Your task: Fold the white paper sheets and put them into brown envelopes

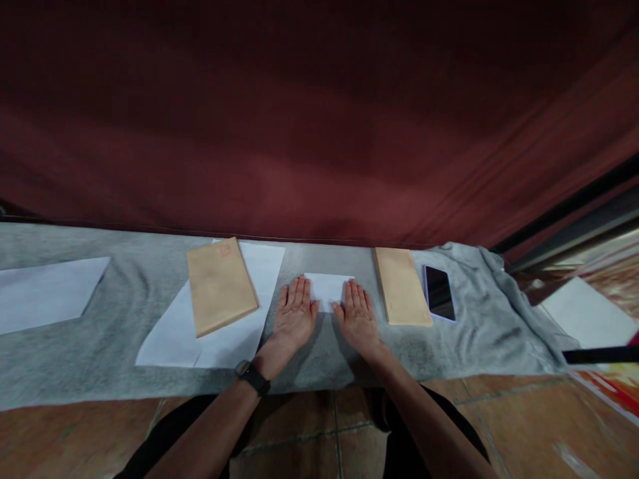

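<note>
A small folded-looking white paper (329, 287) lies on the grey cloth in front of me. My left hand (295, 309) rests flat over its left edge, fingers stretched out and pointing away from me. On the opposite edge lies my right hand (357, 313), also flat with its fingers extended. Both thumbs point inward over the near part of the paper. Left of my hands, a stack of brown envelopes (222, 286) sits on larger white sheets (170, 336). To the right is another brown envelope stack (402, 286).
A phone (439, 293) lies right of the right-hand envelopes. More white paper (50, 293) is at the far left. The grey cloth (479, 326) is rumpled at its right end. A dark red panel (299, 133) rises behind it; floor tiles (299, 446) show below.
</note>
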Demonstrator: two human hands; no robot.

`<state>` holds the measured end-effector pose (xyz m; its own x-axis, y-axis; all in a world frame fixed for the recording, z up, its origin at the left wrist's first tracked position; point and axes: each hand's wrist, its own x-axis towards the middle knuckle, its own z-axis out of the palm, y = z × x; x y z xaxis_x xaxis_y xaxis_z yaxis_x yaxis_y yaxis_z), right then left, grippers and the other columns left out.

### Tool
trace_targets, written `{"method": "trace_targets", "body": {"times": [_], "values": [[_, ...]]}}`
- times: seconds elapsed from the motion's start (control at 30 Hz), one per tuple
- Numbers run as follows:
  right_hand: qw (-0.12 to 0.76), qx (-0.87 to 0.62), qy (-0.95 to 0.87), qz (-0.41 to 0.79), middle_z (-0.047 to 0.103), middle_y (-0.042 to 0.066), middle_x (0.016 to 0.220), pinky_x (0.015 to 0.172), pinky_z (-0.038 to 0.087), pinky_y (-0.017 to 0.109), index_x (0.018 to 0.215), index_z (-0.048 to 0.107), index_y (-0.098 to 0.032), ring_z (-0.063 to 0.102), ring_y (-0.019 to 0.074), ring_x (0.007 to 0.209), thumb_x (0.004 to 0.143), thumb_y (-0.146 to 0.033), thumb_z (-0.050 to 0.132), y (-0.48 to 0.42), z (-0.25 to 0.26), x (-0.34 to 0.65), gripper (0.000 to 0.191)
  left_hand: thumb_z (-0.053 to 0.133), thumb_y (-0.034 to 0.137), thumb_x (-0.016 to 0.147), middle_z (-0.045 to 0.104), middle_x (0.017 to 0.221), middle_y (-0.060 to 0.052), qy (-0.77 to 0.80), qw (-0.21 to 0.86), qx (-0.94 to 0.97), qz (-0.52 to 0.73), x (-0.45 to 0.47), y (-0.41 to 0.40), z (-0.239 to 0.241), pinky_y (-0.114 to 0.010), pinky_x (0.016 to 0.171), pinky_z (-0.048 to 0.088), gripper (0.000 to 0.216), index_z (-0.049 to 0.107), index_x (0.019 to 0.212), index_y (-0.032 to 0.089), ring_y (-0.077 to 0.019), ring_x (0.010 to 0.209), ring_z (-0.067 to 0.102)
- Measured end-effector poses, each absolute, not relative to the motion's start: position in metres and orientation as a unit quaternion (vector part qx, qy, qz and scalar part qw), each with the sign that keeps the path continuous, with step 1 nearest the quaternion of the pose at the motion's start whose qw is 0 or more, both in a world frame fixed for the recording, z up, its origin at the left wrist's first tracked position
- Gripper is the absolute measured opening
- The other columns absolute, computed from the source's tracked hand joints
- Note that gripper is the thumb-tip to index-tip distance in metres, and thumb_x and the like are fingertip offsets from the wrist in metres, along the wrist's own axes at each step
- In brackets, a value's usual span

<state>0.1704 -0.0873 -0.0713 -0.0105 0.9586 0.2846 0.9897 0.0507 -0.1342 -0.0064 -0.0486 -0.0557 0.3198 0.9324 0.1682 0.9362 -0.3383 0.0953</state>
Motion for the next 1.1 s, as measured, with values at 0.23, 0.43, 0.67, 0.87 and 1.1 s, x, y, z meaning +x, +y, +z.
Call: {"method": "trace_targets", "body": {"times": [0.23,0.43,0.67,0.87,1.1], "values": [[0.138,-0.702,-0.696,-0.057,0.032,0.025,0.163,0.122,0.024,0.052,0.158,0.030,0.001,0.031,0.0328,0.152,0.108,-0.048,0.030,-0.090,-0.071,0.171,0.070,0.032,0.028,0.102,0.037,0.162,-0.021,-0.552,0.026,-0.821,-0.145,-0.001,-0.049,-0.058,-0.048,0.128,0.021,0.060,0.036,0.154,-0.001,-0.0281,0.155,0.026],[0.153,-0.701,-0.694,-0.059,0.033,0.028,0.161,0.120,0.026,0.057,0.156,0.030,0.003,0.030,0.0351,0.152,0.108,-0.046,0.033,-0.094,-0.074,0.172,0.069,0.033,0.030,0.102,0.038,0.162,-0.018,-0.496,0.006,-0.854,-0.155,0.011,-0.055,-0.063,-0.047,0.126,0.027,0.061,0.031,0.157,0.006,-0.0255,0.154,0.029],[0.160,-0.709,-0.684,-0.057,0.034,0.028,0.161,0.121,0.026,0.058,0.156,0.034,0.002,0.032,0.0367,0.151,0.107,-0.044,0.035,-0.100,-0.072,0.176,0.067,0.033,0.033,0.102,0.038,0.162,-0.021,-0.520,0.000,-0.843,-0.138,0.011,-0.059,-0.060,-0.046,0.125,0.029,0.060,0.035,0.154,0.003,-0.0269,0.154,0.029],[0.168,-0.704,-0.690,-0.022,0.034,0.023,0.163,0.124,0.024,0.055,0.154,0.038,0.000,0.030,0.0329,0.153,0.109,-0.038,0.028,-0.095,-0.057,0.180,0.060,0.032,0.028,0.102,0.037,0.163,-0.019,-0.491,-0.008,-0.860,-0.139,0.025,-0.062,-0.056,-0.046,0.127,0.025,0.059,0.036,0.154,0.003,-0.0257,0.154,0.029],[0.197,-0.649,-0.730,0.085,0.044,0.012,0.160,0.126,0.027,0.042,0.153,0.045,-0.009,0.035,0.0203,0.152,0.110,-0.038,0.014,-0.071,-0.053,0.165,0.060,0.034,0.019,0.097,0.035,0.165,-0.015,-0.446,-0.003,-0.889,-0.099,0.040,-0.057,-0.063,-0.046,0.125,0.027,0.062,0.032,0.158,0.010,-0.0238,0.154,0.030]]}}
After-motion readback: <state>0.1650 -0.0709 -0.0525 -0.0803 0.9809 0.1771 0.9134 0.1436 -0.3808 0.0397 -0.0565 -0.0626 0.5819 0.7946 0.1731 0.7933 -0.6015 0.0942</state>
